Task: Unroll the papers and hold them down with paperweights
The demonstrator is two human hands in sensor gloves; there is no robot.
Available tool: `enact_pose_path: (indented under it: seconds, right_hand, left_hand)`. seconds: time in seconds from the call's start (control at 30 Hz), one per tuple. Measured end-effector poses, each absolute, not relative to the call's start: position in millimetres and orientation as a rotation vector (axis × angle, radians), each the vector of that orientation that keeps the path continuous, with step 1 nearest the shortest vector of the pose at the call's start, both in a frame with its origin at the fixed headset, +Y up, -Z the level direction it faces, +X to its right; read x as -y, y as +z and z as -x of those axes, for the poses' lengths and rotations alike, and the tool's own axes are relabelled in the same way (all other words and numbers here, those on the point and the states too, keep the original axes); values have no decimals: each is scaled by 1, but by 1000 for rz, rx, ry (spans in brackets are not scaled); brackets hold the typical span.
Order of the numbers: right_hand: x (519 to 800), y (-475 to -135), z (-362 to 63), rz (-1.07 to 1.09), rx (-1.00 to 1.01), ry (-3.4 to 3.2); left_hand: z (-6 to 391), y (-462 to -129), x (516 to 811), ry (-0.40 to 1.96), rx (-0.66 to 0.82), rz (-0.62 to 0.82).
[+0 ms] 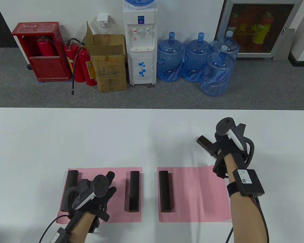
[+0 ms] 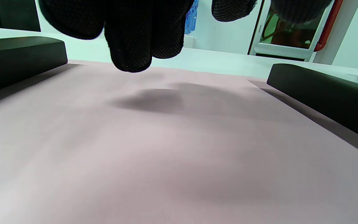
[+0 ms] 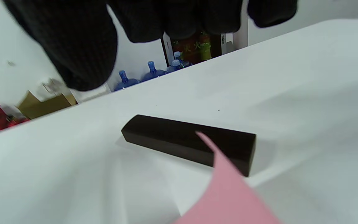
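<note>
- Pink paper under the left hand point(image 1: 96, 192) lies flat: the left sheet point(image 1: 116, 195) has a dark paperweight point(image 1: 69, 189) just left of that hand and a second weight point(image 1: 134, 191) just to its right, one along each short edge, so it cannot roll back
- Left hand hovers palm-down over that sheet, fingers point(image 2: 132, 46) spread and holding nothing; their shadow falls on the paper, so they seem clear of it
- Right sheet point(image 1: 192, 195), between the hands, has one weight point(image 1: 165, 191) on its edge nearer the left hand; the edge by the right wrist is unpinned, its corner lifting
- Right hand point(image 1: 224, 144) reaches past that corner over the last paperweight point(image 3: 188, 143), which lies on the bare table point(image 1: 65, 136)
- Whether its fingers already grip the bar I cannot tell; the wrist view shows them above it
</note>
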State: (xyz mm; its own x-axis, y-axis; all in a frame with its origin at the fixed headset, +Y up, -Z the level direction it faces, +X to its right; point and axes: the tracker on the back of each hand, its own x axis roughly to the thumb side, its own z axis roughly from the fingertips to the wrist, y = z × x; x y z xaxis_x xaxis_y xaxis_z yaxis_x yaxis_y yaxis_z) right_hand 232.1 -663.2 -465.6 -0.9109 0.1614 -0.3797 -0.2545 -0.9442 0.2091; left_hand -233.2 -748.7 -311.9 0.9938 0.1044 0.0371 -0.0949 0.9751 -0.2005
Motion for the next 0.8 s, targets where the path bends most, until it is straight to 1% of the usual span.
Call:
enact_pose_path:
  seconds: [0.1, 0.2, 0.3, 0.37, 0.47, 0.63, 0.73, 0.8]
  right_hand:
    - [674, -489, -216, 585, -444, 2972]
    - [697, -508, -210, 676, -556, 3009]
    - [719, -519, -210, 708, -629, 3036]
    - [735, -526, -212, 767, -670, 3080]
    - [747, -532, -213, 786, -733, 3100]
    - [755, -533, -213, 762, -631, 3154]
    - [751, -534, -213, 723, -601, 3217]
    - [745, -532, -216, 722, -533, 3206]
  left_hand:
    - [234, -312, 749, 96, 45, 207]
    - [234, -311, 747, 95, 42, 205]
    - [234, -311, 747, 93, 40, 199]
    - [236, -311, 746, 94, 38, 192]
    - [238, -312, 747, 105, 34, 196]
    - [239, -313, 749, 139, 30, 218]
    - [239, -313, 749, 127, 31, 224]
    - [239, -313, 749, 138, 31, 226]
